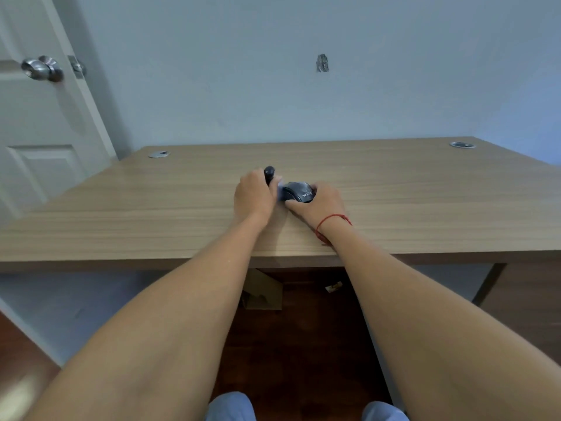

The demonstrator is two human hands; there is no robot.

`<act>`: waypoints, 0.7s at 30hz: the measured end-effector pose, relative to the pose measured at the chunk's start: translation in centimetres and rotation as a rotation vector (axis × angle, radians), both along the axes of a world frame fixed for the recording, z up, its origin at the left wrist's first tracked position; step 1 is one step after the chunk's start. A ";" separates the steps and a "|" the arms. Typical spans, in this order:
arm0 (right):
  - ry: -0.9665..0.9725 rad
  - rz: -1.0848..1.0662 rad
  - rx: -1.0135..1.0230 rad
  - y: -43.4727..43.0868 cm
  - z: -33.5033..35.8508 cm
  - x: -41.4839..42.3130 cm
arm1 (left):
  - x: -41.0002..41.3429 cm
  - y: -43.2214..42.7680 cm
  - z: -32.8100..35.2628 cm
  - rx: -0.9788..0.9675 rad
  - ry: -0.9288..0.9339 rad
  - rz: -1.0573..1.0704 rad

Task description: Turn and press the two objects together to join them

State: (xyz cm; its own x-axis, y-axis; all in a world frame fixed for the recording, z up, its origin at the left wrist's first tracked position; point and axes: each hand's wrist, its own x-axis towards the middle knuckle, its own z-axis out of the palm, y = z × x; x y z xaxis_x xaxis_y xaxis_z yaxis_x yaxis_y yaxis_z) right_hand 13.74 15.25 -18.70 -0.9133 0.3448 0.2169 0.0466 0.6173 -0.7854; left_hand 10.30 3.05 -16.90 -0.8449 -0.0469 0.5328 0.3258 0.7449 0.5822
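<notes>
The mouse (299,192) lies mid-desk (121,208), gripped by the right hand (318,205); the left hand (253,196), close beside it, is clamped on a dark handle (269,173), something pale between them. The wood-grain desk carries two grommets (159,154) at its back corners, against a pale wall (243,71), with a white door (36,117) at left.

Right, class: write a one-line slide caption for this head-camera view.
At a wooden desk, the right hand grips a black computer mouse while the left hand holds a dark handle beside it.
</notes>
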 end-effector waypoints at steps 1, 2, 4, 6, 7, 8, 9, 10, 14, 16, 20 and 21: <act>-0.001 0.000 0.002 0.0 0.0 0.0 | -0.1 -0.3 -0.2 -0.023 -0.009 0.002; -0.004 0.000 0.002 0.0 0.1 0.0 | -0.2 -0.4 -0.3 -0.022 -0.003 -0.002; 0.000 0.000 -0.004 -0.1 0.0 0.0 | 0.1 -0.4 0.0 0.036 0.055 -0.022; 0.003 0.002 -0.004 -0.1 0.0 0.0 | 0.4 0.0 0.2 0.140 0.130 -0.074; 0.003 0.006 -0.005 -0.1 0.0 0.0 | 0.6 0.2 0.3 0.176 0.155 -0.110; -0.003 0.011 -0.004 0.0 -0.1 0.0 | 0.8 0.4 0.2 0.186 0.165 -0.143; -0.008 0.014 0.001 0.1 -0.1 0.0 | 0.9 0.5 0.0 0.178 0.167 -0.170; -0.013 0.010 0.019 0.1 -0.1 -0.1 | 0.9 0.6 -0.3 0.160 0.158 -0.188; 0.012 -0.036 0.155 0.3 -0.1 -0.6 | -0.1 0.5 0.2 0.044 0.006 -0.084; -0.001 -0.027 0.179 0.4 0.0 -0.6 | -0.6 0.0 0.7 -0.037 -0.049 -0.072; -0.004 0.017 0.157 0.7 0.0 -0.3 | -0.6 -1.0 1.0 -0.039 -0.039 -0.083; -0.003 0.026 0.147 0.6 0.0 -0.2 | -0.5 -1.2 1.3 0.005 -0.011 -0.078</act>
State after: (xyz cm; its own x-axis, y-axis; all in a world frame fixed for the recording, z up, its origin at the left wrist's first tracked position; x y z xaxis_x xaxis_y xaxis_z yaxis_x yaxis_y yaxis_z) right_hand 13.56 15.88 -18.67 -0.9222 0.2856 0.2605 0.0312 0.7267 -0.6863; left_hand 9.76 1.90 -15.59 -0.8520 0.0164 0.5233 0.3761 0.7145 0.5899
